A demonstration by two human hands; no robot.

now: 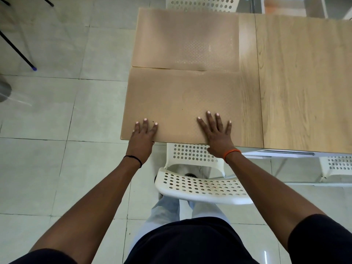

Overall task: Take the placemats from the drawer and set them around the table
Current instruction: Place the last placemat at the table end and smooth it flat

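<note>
Two tan textured placemats lie on the left end of the wooden table (304,82). The far placemat (186,39) lies flat near the far edge. The near placemat (182,100) lies along the near edge, its far border slightly overlapping the far one. My left hand (142,136) rests flat on the near mat's front left corner, fingers spread. On the front right part of the same mat, my right hand (217,134) presses flat with its fingers apart. Neither hand grips anything.
A white perforated chair (202,185) stands tucked under the near table edge, right in front of my legs. Another white chair (202,3) stands at the far side, and a third (337,164) at the right. Black chair legs (19,52) stand on the tiled floor at left.
</note>
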